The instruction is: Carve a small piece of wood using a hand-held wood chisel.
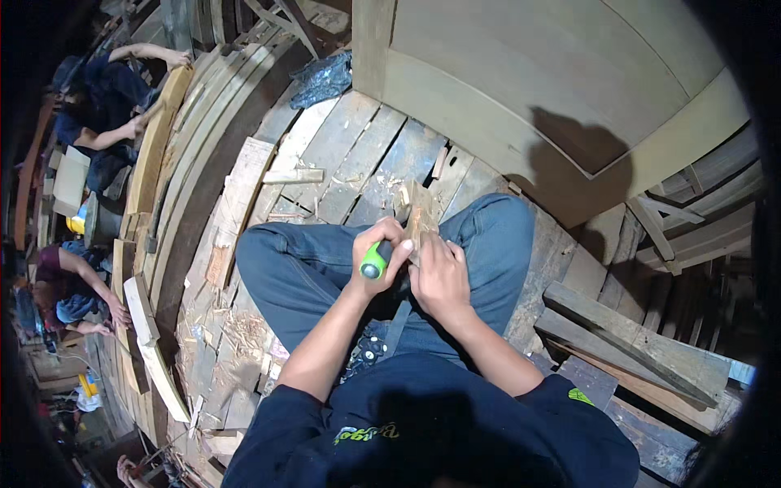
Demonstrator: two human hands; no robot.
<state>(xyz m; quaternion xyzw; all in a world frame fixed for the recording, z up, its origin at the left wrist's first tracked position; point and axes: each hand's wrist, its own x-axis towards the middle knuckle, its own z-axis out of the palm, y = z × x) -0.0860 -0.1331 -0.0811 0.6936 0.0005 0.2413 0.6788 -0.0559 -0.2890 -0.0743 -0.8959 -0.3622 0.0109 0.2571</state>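
Note:
I sit cross-legged, and between my knees is a short wooden block (pixel 415 195) with a chipped, lighter patch on its face. My left hand (pixel 384 240) is closed round a green handle (pixel 374 262) with a dark end cap; the tool's working end is hidden. My right hand (pixel 439 276) has its fingers curled over the near part of the block, just beside the left hand.
Curved stacked timbers (pixel 195 163) run along my left, where two co-workers (pixel 93 98) (pixel 69 285) handle wood. A large panel (pixel 537 73) stands ahead. Beams (pixel 626 342) lie at my right. Crumpled dark plastic (pixel 321 80) and shavings (pixel 244 325) lie on the planks.

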